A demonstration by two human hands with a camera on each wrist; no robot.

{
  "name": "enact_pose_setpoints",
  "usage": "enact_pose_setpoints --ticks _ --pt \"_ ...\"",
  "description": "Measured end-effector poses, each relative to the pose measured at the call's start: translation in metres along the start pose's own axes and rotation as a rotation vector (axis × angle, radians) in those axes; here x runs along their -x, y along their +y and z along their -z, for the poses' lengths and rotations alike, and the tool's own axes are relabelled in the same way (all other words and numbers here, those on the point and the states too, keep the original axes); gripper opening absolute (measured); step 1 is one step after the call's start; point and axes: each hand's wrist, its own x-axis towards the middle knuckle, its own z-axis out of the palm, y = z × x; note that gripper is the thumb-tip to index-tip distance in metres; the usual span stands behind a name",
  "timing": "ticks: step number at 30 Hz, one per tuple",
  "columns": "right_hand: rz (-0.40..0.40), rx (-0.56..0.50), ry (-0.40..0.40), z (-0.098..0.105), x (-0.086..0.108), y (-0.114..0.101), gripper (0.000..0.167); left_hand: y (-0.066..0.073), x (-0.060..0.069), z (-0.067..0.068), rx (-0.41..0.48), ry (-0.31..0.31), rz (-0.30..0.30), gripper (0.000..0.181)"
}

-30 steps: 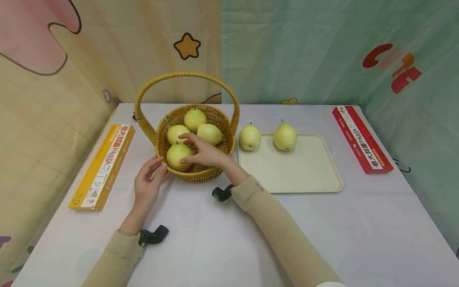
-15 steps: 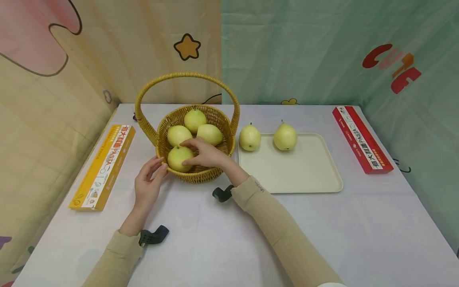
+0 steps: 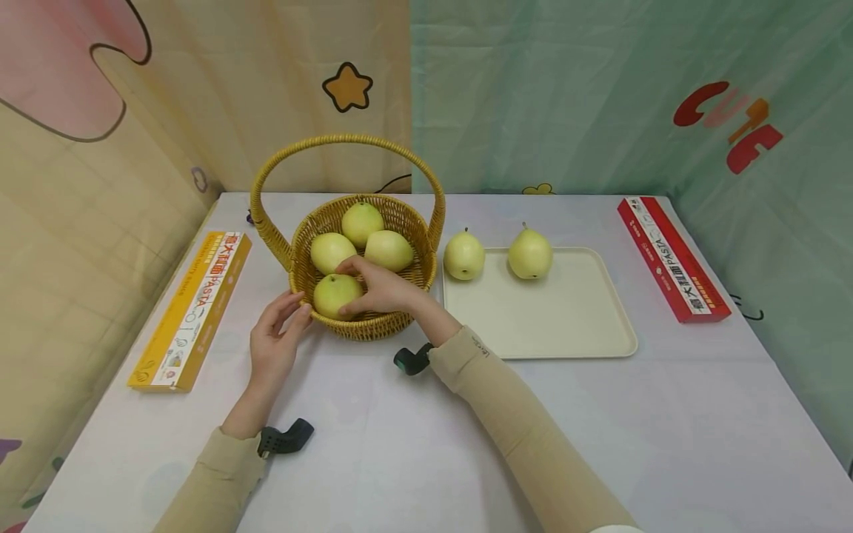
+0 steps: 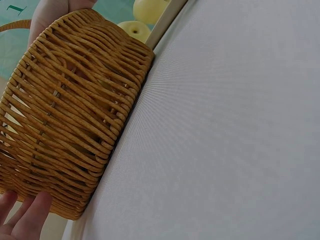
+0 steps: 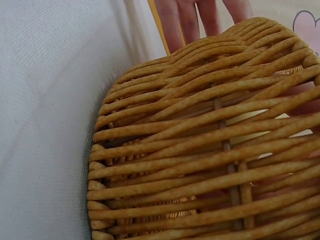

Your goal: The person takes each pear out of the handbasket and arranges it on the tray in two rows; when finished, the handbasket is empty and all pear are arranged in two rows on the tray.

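Note:
A woven wicker basket [image 3: 373, 326] with a tall arched handle [image 3: 346, 138] contains several yellow-green pears. Inside, at the front left, my right hand [image 3: 386, 289] grips one pear [image 3: 333, 296] between thumb and fingers. Behind it lie a pear [image 3: 329, 252], another pear [image 3: 389, 250] and one at the back [image 3: 363, 223]. My left hand [image 3: 275, 340] touches the basket's left front side with its fingertips; in the left wrist view its fingers [image 4: 35, 217] lie against the outer wall. In the right wrist view the wicker wall hides most of the right hand.
A cream tray [image 3: 560, 318] right of the basket bears a pear [image 3: 529, 254] at its back edge; another pear [image 3: 464, 255] stands at its back-left corner. A yellow pasta box [image 3: 189, 311] lies left and a red pasta box [image 3: 674, 259] right. Patterned curtains bound the table.
The gripped pear has shifted slightly right and down inside the basket, turning a little with my right hand. My left hand and the basket have stayed put.

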Motion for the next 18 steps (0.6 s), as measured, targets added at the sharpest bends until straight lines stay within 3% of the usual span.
enact_pose_setpoints --ticks 13,18 --pt "0.023 0.113 -0.039 0.0011 -0.0015 0.0013 0.07 -0.0007 -0.0003 0.0003 -0.011 -0.007 0.003 0.032" --pt "-0.005 0.091 -0.037 0.0005 -0.0002 0.0002 0.068 0.0 0.0 0.0005 -0.007 -0.008 -0.005 0.032"
